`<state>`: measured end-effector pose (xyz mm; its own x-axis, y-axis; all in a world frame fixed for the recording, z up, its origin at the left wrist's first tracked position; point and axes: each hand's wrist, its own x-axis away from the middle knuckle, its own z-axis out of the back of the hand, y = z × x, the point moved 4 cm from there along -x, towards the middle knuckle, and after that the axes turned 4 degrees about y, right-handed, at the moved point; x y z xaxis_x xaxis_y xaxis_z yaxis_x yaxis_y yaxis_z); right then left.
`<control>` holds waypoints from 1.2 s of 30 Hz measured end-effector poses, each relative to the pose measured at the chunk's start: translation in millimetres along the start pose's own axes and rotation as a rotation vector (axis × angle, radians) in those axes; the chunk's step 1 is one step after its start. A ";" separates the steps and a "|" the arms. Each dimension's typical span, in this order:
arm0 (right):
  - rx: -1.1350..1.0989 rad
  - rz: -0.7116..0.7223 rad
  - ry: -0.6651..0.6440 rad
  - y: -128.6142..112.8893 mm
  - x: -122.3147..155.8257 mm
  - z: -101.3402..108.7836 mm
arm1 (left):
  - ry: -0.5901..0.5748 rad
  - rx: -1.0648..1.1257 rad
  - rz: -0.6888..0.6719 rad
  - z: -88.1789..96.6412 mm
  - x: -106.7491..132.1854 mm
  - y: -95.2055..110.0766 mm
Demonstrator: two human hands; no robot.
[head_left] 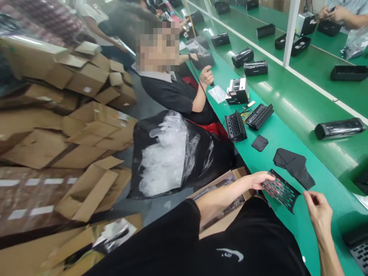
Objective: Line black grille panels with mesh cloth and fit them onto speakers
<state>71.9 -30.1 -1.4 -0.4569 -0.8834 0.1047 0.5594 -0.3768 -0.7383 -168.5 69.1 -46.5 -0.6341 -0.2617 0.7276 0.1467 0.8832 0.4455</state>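
Note:
My left hand (260,180) grips a black panel with rows of slotted holes (283,191) at its far left end, thumb on top. The panel is held tilted at the near edge of the green table (313,230). By the panel's right corner, my right hand (319,211) has its thumb and fingertips pinched together; anything between them is too small to make out. Just beyond the panel lie overlapping black sheets (294,163) and a small stack of black pieces (259,143). A similar slotted black part (359,249) shows at the lower right edge.
A co-worker (172,88) sits to my left, holding a black tool. Near them stand black slotted housings (235,126) and a white-and-black box (238,91). Black cylindrical units (339,128) lie along the green conveyor (287,103). Cardboard boxes (94,122) and a black bag of clear plastic (166,153) fill the left.

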 end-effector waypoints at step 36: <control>-0.283 -0.711 -0.157 42.8 76.7 -56.6 | 0.116 -1.435 -0.354 -24.1 3.9 28.7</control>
<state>21.6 -98.2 -62.7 -0.5248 -0.4933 0.6937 -0.0384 -0.8004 -0.5983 -148.5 84.0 -18.3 -0.7435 -0.4661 0.4795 0.6515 -0.3431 0.6766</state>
